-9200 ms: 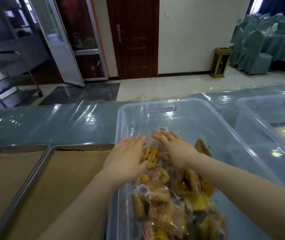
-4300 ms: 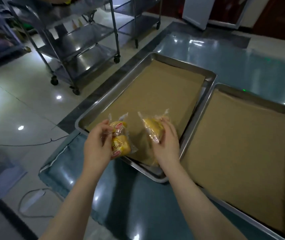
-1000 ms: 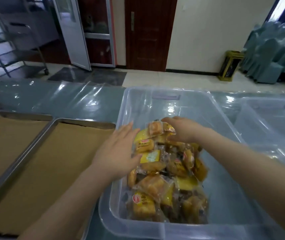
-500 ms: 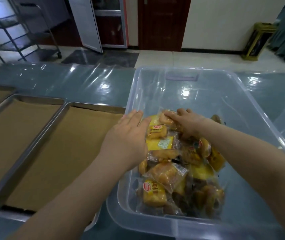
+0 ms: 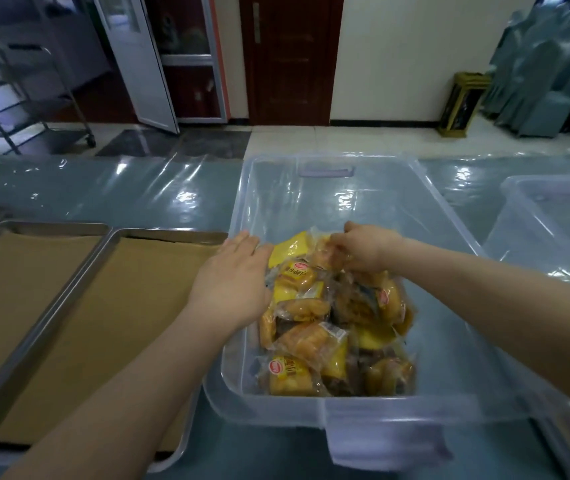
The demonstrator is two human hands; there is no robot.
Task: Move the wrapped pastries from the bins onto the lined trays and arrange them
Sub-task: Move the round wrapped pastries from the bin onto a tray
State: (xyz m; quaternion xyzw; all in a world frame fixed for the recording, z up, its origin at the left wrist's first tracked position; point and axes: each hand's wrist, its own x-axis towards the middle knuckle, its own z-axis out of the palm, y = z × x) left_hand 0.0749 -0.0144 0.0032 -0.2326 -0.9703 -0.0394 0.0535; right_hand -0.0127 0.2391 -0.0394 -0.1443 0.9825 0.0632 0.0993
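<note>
Laying left hand flat at left edge of pastry pile, fingers straight, gripping nothing. Pinching topmost wrapped pastry with right hand, fingers curled round wrapper. Reaching into clear bin, at pile heaped in near half. Leaving paper-lined tray just left of bin, second lined tray alongside, further left. Glimpsing second clear bin at right, on film-covered table.
</note>
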